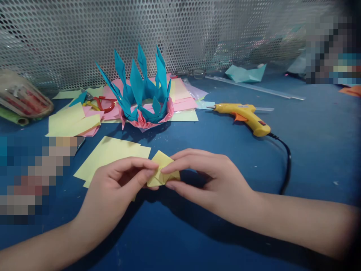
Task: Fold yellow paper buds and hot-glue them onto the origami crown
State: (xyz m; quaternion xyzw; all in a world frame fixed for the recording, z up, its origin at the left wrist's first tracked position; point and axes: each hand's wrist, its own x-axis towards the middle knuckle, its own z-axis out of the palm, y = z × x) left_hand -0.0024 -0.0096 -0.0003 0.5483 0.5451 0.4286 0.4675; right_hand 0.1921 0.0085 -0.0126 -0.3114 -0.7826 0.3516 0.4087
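Small folded yellow paper piece (161, 171), matte, creased into angular flaps with a pointed top, sits low over the blue table (310, 150) near centre, pinched from both sides. Left hand (113, 192) comes in from near left, thumb and forefinger closed on the piece's left edge, other fingers curled under, wrist low by the table. Right hand (214, 180) comes in from near right, forearm lying across the table, forefinger stretched over the top of the piece and thumb beneath, gripping its right edge. Flat pale yellow sheets (113, 154) lie just behind the left hand, partly under it. Farther back, a spiky teal paper crown shape (141, 86) with long pointed blades stands upright in a pink folded base (146, 120). It rests on loose pink and yellow sheets (180, 98). Red-handled scissors (104, 105) left of it, half buried in paper. Yellow plastic glue gun (245, 116) with orange trigger lies on its side to the right, black cord (284, 158) curving toward near. Clear glue stick (254, 88) far right. Perforated metal mesh wall (169, 30) across the far side.
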